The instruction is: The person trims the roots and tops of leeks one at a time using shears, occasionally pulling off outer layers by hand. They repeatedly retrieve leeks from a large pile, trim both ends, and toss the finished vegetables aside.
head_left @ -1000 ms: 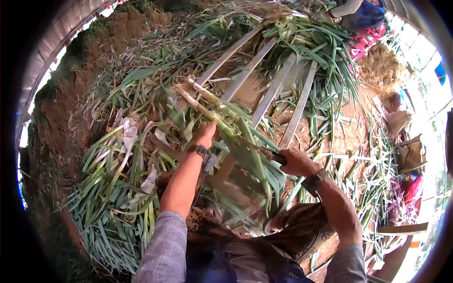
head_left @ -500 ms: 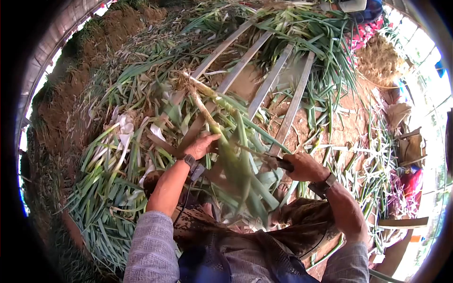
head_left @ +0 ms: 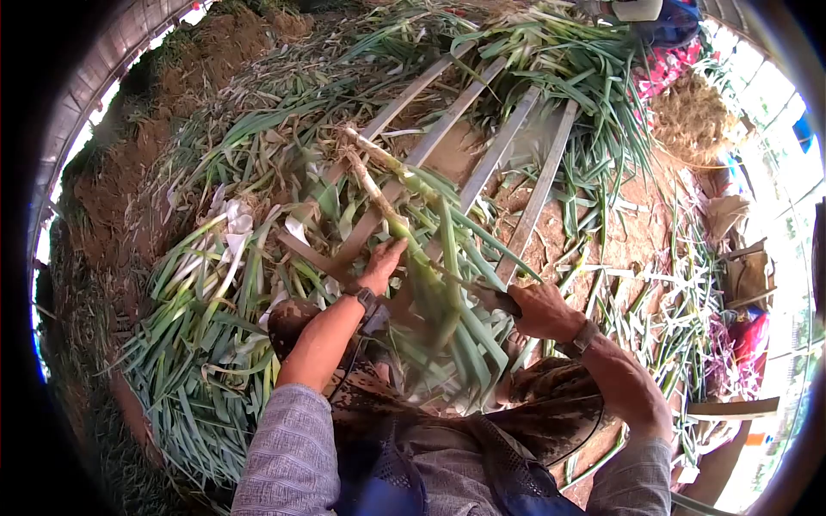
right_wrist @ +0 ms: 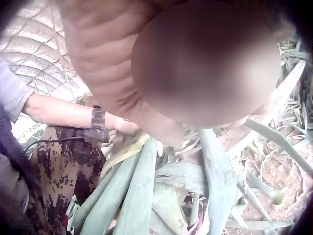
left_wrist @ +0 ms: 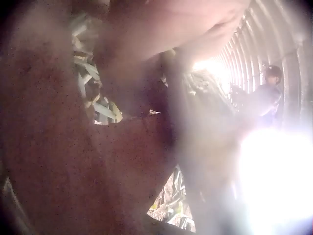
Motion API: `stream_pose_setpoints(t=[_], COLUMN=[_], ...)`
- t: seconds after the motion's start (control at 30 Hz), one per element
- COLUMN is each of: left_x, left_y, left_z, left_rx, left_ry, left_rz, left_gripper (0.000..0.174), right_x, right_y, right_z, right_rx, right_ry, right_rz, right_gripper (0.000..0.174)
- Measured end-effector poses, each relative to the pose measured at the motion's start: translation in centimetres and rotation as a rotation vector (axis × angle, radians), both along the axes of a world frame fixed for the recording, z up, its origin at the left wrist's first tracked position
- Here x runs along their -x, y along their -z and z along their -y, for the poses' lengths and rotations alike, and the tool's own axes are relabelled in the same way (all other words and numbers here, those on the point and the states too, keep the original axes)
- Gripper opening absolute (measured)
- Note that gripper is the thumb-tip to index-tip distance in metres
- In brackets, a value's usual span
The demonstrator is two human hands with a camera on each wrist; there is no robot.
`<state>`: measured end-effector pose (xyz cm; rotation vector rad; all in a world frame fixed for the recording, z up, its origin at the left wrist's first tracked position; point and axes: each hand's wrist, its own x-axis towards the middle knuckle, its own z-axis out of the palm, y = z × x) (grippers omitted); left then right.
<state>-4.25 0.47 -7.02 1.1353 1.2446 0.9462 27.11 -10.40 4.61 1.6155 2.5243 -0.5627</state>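
Observation:
A leek (head_left: 376, 193) with a pale, rooted end slants across the middle of the head view, its broad green leaves hanging toward the person's knees. My left hand (head_left: 381, 265) grips it partway down, where the white turns green. Dark-handled, a knife (head_left: 492, 297) sits in my right hand (head_left: 546, 310), its blade pointing left toward the leek's leaves. A second leek (head_left: 413, 179) lies close behind the first. In the right wrist view, green leaves (right_wrist: 139, 191) hang below the left hand (right_wrist: 126, 126), while a blurred patch covers much of the right hand.
Wooden slats (head_left: 542, 185) run away from me, with a leek heap (head_left: 594, 77) across their far end. More leeks (head_left: 202, 361) are piled at my left. Cut leaves (head_left: 641, 284) litter the soil at right. Another person (left_wrist: 269, 93) shows in the left wrist view.
My left hand has come slightly lower with the leek, whose root end has swung up and right. The knife first shifted right, then back left toward the leaves.

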Motion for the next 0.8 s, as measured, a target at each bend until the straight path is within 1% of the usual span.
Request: stream_pose_setpoints(t=[0.03,0.07,0.1,0.13,0.17,0.2,0.27,0.3,0.37,0.4,0.43,0.47,0.5,0.53,0.57,0.6,0.63,0.7,0.77,0.8], left_x=[0.0,0.1,0.2,0.2,0.2,0.1,-0.2,-0.2,-0.1,0.2,0.5,0.6,0.6,0.6,0.6,0.6,0.5,0.3,0.0,-0.2], left_y=[0.2,0.4,0.6,0.8,0.5,0.3,-0.1,-0.2,-0.1,0.2,0.4,0.6,0.9,1.2,1.5,1.5,1.6,1.4,0.7,0.2], left_z=[0.0,-0.2,-0.2,-0.3,-0.2,-0.1,0.2,0.0,-0.6,-0.8,-0.9,-1.0,-1.1,-1.0,-1.0,-1.0,-1.0,-1.0,-1.0,-0.6], left_rx=[0.025,0.021,0.021,0.005,-0.010,-0.008,0.035,0.036,0.246,0.249,0.228,0.205,0.206,0.140,0.074,0.075,0.077,0.085,0.072,0.057], left_ry=[-0.031,-0.011,-0.015,-0.023,-0.031,-0.033,-0.090,-0.091,-0.111,-0.114,-0.039,0.038,0.038,0.033,0.025,0.019,-0.009,-0.031,-0.038,-0.056], left_rz=[0.026,-0.012,-0.008,-0.060,-0.113,-0.110,-0.151,-0.149,-0.087,-0.086,-0.038,0.010,0.012,0.017,0.022,0.027,0.008,-0.008,-0.058,-0.030], left_gripper=[0.040,0.047,0.047,0.048,0.049,0.049,0.050,0.050,0.049,0.049,0.048,0.048,0.048,0.045,0.042,0.042,0.041,0.040,0.036,0.035], right_x=[0.1,0.5,0.9,1.1,1.3,1.6,2.3,2.7,3.5,3.9,4.1,4.5,4.7,4.5,4.1,3.7,3.2,2.2,2.0,2.0], right_y=[0.1,-0.1,-0.3,-0.2,0.1,0.4,0.9,0.9,0.9,0.8,0.7,-0.3,-1.3,-1.9,-2.3,-2.4,-2.2,-1.9,-1.4,-1.4], right_z=[-0.2,-0.5,-0.8,-1.1,-1.5,-1.9,-2.9,-3.5,-4.4,-4.6,-4.6,-4.3,-4.1,-3.7,-3.0,-2.3,-1.5,0.4,0.9,0.9], right_rx=[-0.001,0.004,0.010,0.009,-0.040,-0.087,-0.080,-0.075,-0.078,-0.083,-0.081,-0.053,-0.025,-0.025,-0.003,0.020,0.022,-0.056,-0.029,-0.015], right_ry=[-0.003,0.009,0.021,0.016,-0.005,-0.026,-0.021,-0.016,-0.011,-0.002,-0.003,0.010,0.023,0.022,0.002,-0.019,-0.022,-0.085,-0.037,0.001], right_rz=[0.001,0.008,0.016,0.021,-0.017,-0.055,-0.052,-0.052,-0.070,-0.089,-0.088,-0.042,0.004,0.008,-0.009,-0.027,-0.023,0.035,0.051,0.060], right_gripper=[0.022,0.022,0.021,0.021,0.020,0.018,0.017,0.016,0.015,0.014,0.014,0.016,0.019,0.019,0.022,0.026,0.026,0.034,0.036,0.036])
